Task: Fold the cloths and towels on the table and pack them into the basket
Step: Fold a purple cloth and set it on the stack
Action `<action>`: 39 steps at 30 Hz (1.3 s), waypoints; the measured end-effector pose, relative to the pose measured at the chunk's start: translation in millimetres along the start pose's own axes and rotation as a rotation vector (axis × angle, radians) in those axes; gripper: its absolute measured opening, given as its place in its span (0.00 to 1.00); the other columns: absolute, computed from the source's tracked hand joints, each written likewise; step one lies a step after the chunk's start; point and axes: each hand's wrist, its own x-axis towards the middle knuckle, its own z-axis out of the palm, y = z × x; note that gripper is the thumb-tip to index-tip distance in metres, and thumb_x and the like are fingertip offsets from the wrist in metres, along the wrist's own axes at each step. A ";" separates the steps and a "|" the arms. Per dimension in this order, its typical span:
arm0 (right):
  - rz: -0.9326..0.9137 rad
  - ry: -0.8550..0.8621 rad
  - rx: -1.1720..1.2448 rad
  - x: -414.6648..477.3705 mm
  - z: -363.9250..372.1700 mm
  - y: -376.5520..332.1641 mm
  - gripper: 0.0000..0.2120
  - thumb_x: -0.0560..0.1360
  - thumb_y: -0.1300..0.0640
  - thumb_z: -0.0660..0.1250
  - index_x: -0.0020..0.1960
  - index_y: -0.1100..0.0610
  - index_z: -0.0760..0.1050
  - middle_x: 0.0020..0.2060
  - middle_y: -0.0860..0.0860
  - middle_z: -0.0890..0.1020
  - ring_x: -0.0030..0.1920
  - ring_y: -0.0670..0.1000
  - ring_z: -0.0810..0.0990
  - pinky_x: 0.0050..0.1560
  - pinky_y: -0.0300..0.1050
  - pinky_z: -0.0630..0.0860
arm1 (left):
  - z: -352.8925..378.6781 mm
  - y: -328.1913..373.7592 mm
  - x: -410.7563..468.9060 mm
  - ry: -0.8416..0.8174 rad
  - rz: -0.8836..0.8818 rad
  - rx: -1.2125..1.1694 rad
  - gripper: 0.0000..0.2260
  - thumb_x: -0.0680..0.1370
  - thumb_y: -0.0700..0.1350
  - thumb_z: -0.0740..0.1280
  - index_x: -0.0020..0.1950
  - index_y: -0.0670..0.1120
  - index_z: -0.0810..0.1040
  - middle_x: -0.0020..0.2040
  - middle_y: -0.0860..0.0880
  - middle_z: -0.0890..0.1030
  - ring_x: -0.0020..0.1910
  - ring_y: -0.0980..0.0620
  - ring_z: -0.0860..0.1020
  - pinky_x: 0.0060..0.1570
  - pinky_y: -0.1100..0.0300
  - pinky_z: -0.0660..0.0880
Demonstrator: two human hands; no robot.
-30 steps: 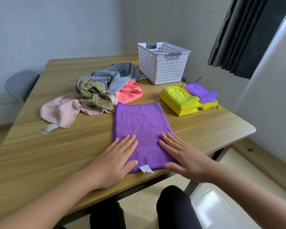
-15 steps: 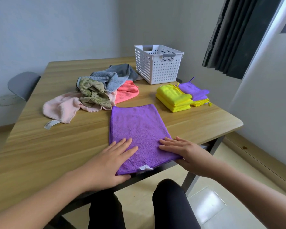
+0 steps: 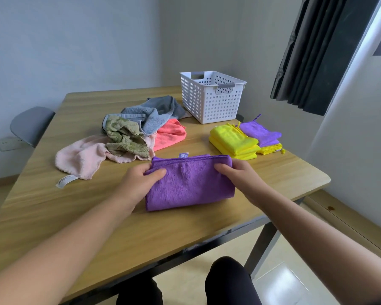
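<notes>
Two hands pinching a folded purple cloth [image 3: 189,183] mid-table, left hand [image 3: 139,183] gripping its left edge, right hand [image 3: 240,177] its right edge, white basket [image 3: 211,96] empty-looking at the far side, unfolded towels [image 3: 128,137] heaped behind

Hidden under the left hand [image 3: 139,181] and right hand [image 3: 238,175]: the two far corners of the folded purple cloth [image 3: 189,186], fingers tucked out of sight beneath its top layer. Printing on its small tag [image 3: 183,155] too small to read; same for the white label [image 3: 67,181] of the pink towel [image 3: 84,157]. Buried under the green cloth [image 3: 125,137] and grey towel [image 3: 154,115]: much of the coral cloth [image 3: 169,135]. Inside of the white basket [image 3: 209,100] mostly screened by its near walls. Cut off at the bottom picture edge: both forearms, dark-clad knees, the table [image 3: 53,216] near-left corner.
</notes>
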 end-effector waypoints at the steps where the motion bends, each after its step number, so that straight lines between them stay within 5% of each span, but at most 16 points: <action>1: 0.029 0.034 0.011 9.7 4.4 -0.8 0.08 0.77 0.58 0.63 0.43 0.60 0.79 0.39 0.52 0.80 0.40 0.49 0.76 0.43 0.45 0.71 | 2.2 -0.2 8.8 0.053 -0.010 0.013 0.04 0.77 0.42 0.67 0.43 0.49 0.80 0.40 0.50 0.82 0.39 0.53 0.78 0.38 0.60 0.71; 6: 0.085 0.145 -0.170 60.0 18.6 4.9 0.12 0.77 0.54 0.60 0.37 0.57 0.73 0.34 0.53 0.76 0.38 0.53 0.75 0.39 0.45 0.69 | 9.0 -9.2 50.8 0.231 -0.016 0.301 0.12 0.76 0.47 0.66 0.40 0.38 0.77 0.35 0.43 0.76 0.35 0.48 0.73 0.35 0.56 0.65; 11: 0.059 0.193 -0.577 84.8 26.3 15.4 0.16 0.77 0.55 0.59 0.32 0.55 0.64 0.35 0.54 0.75 0.41 0.56 0.73 0.39 0.44 0.63 | 14.0 -20.8 75.2 0.276 -0.041 0.580 0.17 0.77 0.46 0.62 0.31 0.45 0.62 0.28 0.48 0.67 0.31 0.47 0.68 0.28 0.56 0.58; 15: 0.025 0.240 -0.777 94.2 35.2 22.1 0.10 0.78 0.53 0.58 0.41 0.57 0.67 0.48 0.59 0.80 0.50 0.61 0.77 0.41 0.45 0.65 | 17.7 -20.1 87.7 0.284 -0.069 0.746 0.10 0.78 0.47 0.60 0.42 0.43 0.74 0.33 0.49 0.70 0.39 0.46 0.71 0.36 0.58 0.65; 20: -0.006 0.265 -0.986 100.7 40.5 21.9 0.13 0.81 0.52 0.53 0.52 0.60 0.70 0.51 0.60 0.79 0.52 0.62 0.77 0.41 0.47 0.66 | 22.3 -23.3 94.9 0.303 -0.050 0.899 0.10 0.80 0.47 0.59 0.51 0.41 0.75 0.49 0.42 0.79 0.51 0.42 0.76 0.40 0.55 0.68; 27: 0.055 0.240 -1.209 109.8 45.0 18.9 0.09 0.80 0.53 0.53 0.53 0.57 0.67 0.52 0.56 0.80 0.53 0.59 0.79 0.39 0.45 0.66 | 31.9 -27.6 96.5 0.366 0.022 1.207 0.12 0.80 0.45 0.58 0.62 0.43 0.65 0.48 0.44 0.82 0.44 0.43 0.81 0.31 0.58 0.65; 30: 0.101 0.247 -1.214 108.8 40.6 17.0 0.13 0.81 0.50 0.53 0.56 0.58 0.68 0.54 0.56 0.80 0.55 0.59 0.78 0.42 0.45 0.66 | 29.5 -35.1 93.1 0.419 0.163 1.251 0.15 0.76 0.43 0.66 0.60 0.44 0.68 0.47 0.45 0.78 0.37 0.45 0.80 0.25 0.60 0.60; 32: 0.096 0.251 -1.171 106.5 37.1 17.5 0.14 0.81 0.50 0.52 0.56 0.59 0.68 0.54 0.57 0.79 0.56 0.60 0.78 0.43 0.46 0.66 | 22.2 -36.0 94.0 0.452 0.289 1.293 0.19 0.69 0.41 0.74 0.56 0.43 0.72 0.48 0.43 0.76 0.38 0.44 0.78 0.28 0.57 0.67; 35: 0.166 0.259 -0.894 108.0 26.2 16.7 0.16 0.79 0.48 0.53 0.52 0.60 0.71 0.51 0.60 0.79 0.53 0.62 0.78 0.43 0.46 0.66 | 22.3 -29.0 90.8 0.361 0.602 1.229 0.16 0.70 0.42 0.72 0.57 0.43 0.76 0.58 0.42 0.77 0.54 0.42 0.77 0.51 0.46 0.73; 37: 0.220 0.218 -0.646 107.0 14.9 11.1 0.16 0.78 0.48 0.55 0.44 0.60 0.71 0.43 0.58 0.78 0.43 0.59 0.79 0.37 0.43 0.69 | 32.5 -20.7 80.8 0.142 0.676 1.121 0.16 0.76 0.47 0.64 0.62 0.44 0.75 0.65 0.44 0.74 0.66 0.43 0.71 0.67 0.43 0.63; 39: 0.340 0.140 -0.319 96.8 6.5 5.5 0.13 0.79 0.48 0.56 0.45 0.58 0.69 0.39 0.55 0.75 0.31 0.54 0.75 0.27 0.39 0.70 | 44.0 -20.2 70.8 -0.130 0.540 1.063 0.22 0.80 0.54 0.54 0.72 0.47 0.65 0.75 0.46 0.63 0.75 0.48 0.57 0.74 0.46 0.50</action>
